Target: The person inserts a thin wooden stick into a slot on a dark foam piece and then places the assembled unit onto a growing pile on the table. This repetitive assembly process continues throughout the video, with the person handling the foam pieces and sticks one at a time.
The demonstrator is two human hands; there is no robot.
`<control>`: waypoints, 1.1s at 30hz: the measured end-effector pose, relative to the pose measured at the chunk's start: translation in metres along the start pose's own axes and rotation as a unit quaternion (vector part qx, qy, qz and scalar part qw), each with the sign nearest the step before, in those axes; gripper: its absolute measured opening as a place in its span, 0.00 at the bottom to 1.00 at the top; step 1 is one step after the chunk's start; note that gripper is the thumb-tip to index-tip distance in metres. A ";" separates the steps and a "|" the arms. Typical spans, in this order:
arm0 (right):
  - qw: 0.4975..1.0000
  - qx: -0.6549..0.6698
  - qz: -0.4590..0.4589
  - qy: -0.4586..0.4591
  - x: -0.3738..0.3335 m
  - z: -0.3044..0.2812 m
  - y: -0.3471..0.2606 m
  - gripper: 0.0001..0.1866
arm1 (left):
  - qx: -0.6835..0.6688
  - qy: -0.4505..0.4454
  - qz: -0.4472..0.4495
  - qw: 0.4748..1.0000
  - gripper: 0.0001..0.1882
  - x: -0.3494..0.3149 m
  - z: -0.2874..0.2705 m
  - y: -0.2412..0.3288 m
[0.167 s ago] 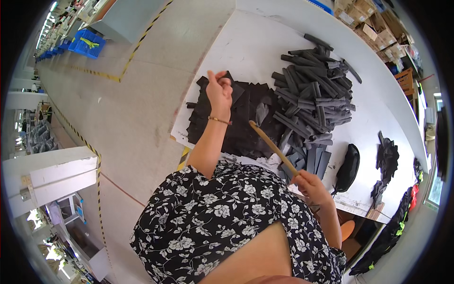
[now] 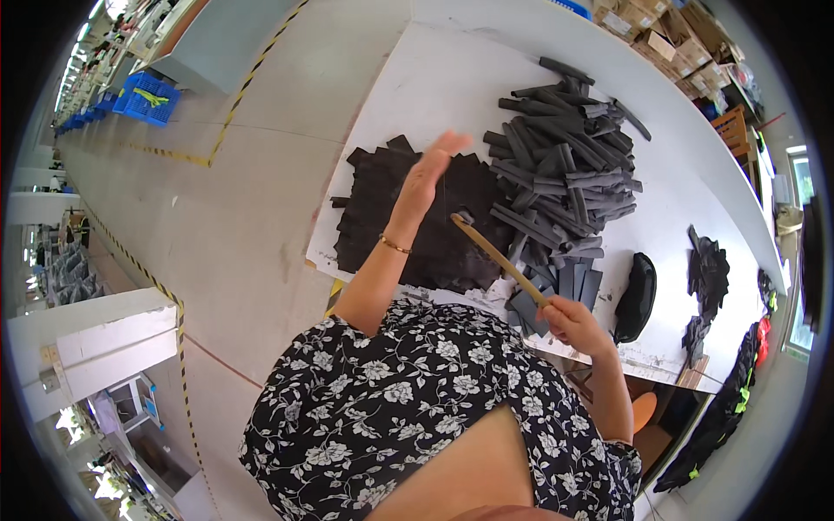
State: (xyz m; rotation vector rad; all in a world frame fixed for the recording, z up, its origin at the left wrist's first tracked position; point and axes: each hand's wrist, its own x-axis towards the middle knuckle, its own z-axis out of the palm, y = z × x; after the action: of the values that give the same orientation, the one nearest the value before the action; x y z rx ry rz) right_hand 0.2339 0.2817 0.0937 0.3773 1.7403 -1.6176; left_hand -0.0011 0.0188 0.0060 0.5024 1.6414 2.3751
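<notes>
My right hand (image 2: 573,323) is closed around the lower end of a thin wooden stick (image 2: 499,259), which slants up and left. Its far tip is over a layer of overlapping flat black pieces (image 2: 382,217) on the white table. By that tip shows a small greyish patch (image 2: 466,214), too small to make out. My left hand (image 2: 424,178) is above the same black pieces, fingers stretched out and smeared at the ends by motion; I see nothing held in it. A heap of dark grey rolled strips (image 2: 565,165) lies just to the right.
Flat dark grey strips (image 2: 578,282) lie below the heap. Further right on the white table (image 2: 656,195) are a black pouch-like object (image 2: 637,297) and a crumpled black bundle (image 2: 708,278). Cardboard boxes (image 2: 673,43) stand beyond the raised table edge. A blue crate (image 2: 148,98) is far left.
My left hand has swung to the right and its curled fingers have straightened. The grey patch by the stick's tip looks smaller. The whole view has shifted slightly.
</notes>
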 end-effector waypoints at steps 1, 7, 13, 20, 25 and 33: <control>1.000 -0.010 -0.004 0.016 -0.002 -0.001 -0.003 0.13 | 0.022 -0.071 0.005 0.997 0.28 -0.001 0.001 0.001; 1.000 -0.019 -0.007 0.023 -0.025 -0.018 -0.003 0.13 | -0.012 -0.244 -0.134 0.961 0.40 -0.024 0.001 -0.006; 0.998 0.026 -0.006 0.060 -0.035 -0.028 -0.010 0.13 | -0.219 -0.296 -0.266 0.891 0.36 -0.050 0.053 -0.022; 0.968 0.044 -0.143 0.202 0.042 -0.023 0.043 0.09 | 0.140 0.063 -0.206 0.966 0.08 -0.062 0.008 -0.113; 0.932 -0.134 -0.170 0.289 0.165 0.024 0.081 0.20 | 0.137 0.070 -0.315 0.936 0.06 -0.105 -0.004 -0.147; 0.875 -0.231 -0.189 0.382 0.238 0.016 0.110 0.15 | 0.145 -0.061 -0.215 0.964 0.30 -0.108 0.003 -0.144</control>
State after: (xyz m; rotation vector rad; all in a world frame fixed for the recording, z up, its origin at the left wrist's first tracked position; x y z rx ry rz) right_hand 0.1440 0.2248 -0.1461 0.5012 2.8804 -1.2949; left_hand 0.0964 0.0337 -0.1448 0.2913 1.8307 1.7729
